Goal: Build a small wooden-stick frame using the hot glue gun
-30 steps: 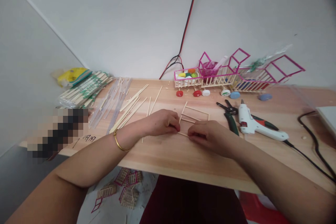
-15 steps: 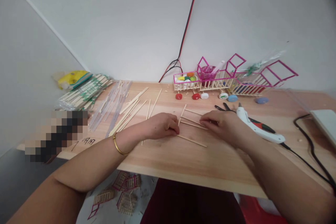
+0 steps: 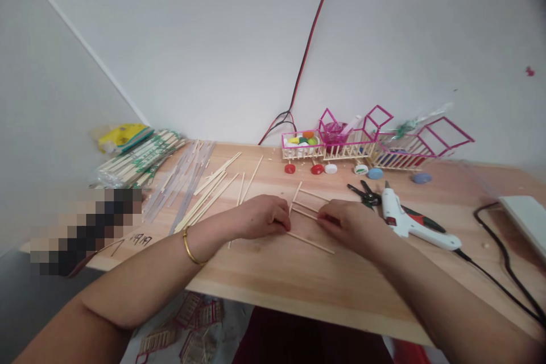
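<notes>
From my station I saw a comb-like arrangement of thin pale wooden sticks (image 3: 296, 197) on the light wooden table (image 3: 239, 281). The bare left hand (image 3: 269, 217) bunched its fingertips at the near end; the bare right hand (image 3: 344, 224) curled beside a crosspiece. I couldn't tell whether either pinched anything.

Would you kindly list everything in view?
Arranged sticks: several, pale, centre
Loose sticks: many, pale, left
Strips: several, translucent, left
Bagged sticks: many, pale, back left
Packet: one, yellow, back left
Carts: three, pale and magenta, back right
Glue gun: one, white, right
Pliers: one, black and orange, right
Cables: several, black or red, back and right
Box: one, white, right
Table: one, tan, centre
Baskets: several, pale and magenta, below table
Bracelet: one, gold, left
Left hand: one, bare, centre
Right hand: one, bare, right
</notes>
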